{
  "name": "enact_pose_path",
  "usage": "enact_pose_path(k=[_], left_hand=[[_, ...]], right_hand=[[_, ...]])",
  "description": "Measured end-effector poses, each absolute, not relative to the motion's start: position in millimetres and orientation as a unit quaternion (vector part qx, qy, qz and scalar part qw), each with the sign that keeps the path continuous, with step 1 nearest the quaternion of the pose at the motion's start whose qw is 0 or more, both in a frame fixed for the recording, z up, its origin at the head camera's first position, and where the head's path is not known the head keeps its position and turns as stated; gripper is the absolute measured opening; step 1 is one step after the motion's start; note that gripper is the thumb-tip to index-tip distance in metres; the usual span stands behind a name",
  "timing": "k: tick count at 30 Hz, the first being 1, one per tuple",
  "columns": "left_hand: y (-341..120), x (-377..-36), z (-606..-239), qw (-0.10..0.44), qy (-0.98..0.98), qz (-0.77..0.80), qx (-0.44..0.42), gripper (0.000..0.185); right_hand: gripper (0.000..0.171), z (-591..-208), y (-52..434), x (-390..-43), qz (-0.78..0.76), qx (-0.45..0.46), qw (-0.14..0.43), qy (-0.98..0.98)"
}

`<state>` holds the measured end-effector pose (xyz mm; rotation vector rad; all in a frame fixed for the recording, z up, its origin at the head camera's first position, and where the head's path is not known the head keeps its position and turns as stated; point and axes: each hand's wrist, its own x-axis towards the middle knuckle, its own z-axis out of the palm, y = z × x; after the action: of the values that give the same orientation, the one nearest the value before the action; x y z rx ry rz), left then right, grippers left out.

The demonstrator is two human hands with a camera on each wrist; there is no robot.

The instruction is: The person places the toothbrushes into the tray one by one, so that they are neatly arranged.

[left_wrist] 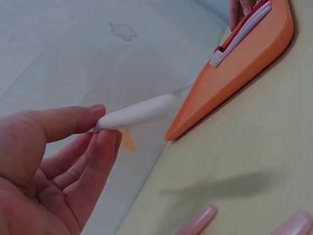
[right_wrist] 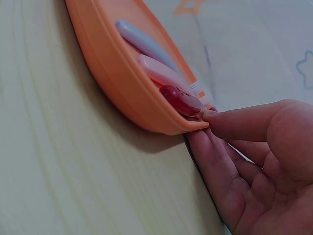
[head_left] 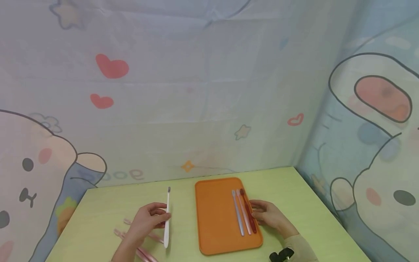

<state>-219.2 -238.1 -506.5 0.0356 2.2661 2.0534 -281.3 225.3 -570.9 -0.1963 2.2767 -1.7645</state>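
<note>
A white toothbrush (head_left: 167, 218) is pinched between thumb and fingertips of the left hand (head_left: 148, 220) and held above the green worktop (head_left: 108, 207), just left of the orange tray (head_left: 214, 218), its bristle end pointed away from the person. The right hand (head_left: 268, 214) is laid against the tray's right rim, fingers loosely extended, the thumb touching the dark red toothbrush (head_left: 248, 213). Beside that one, a pink toothbrush (head_left: 243, 214) and a pale blue toothbrush (head_left: 238, 214) are laid in the tray. Further pink toothbrushes (head_left: 144, 251) are seen on the worktop under the left wrist.
</note>
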Motion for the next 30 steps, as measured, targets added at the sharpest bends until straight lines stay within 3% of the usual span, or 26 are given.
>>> enact_pose_path(k=[30], left_hand=[[-133, -242, -524, 0.084, 0.681, 0.725, 0.061, 0.048]], right_hand=[[0.059, -570, 226, -281, -0.604, -0.059, 0.129, 0.784]])
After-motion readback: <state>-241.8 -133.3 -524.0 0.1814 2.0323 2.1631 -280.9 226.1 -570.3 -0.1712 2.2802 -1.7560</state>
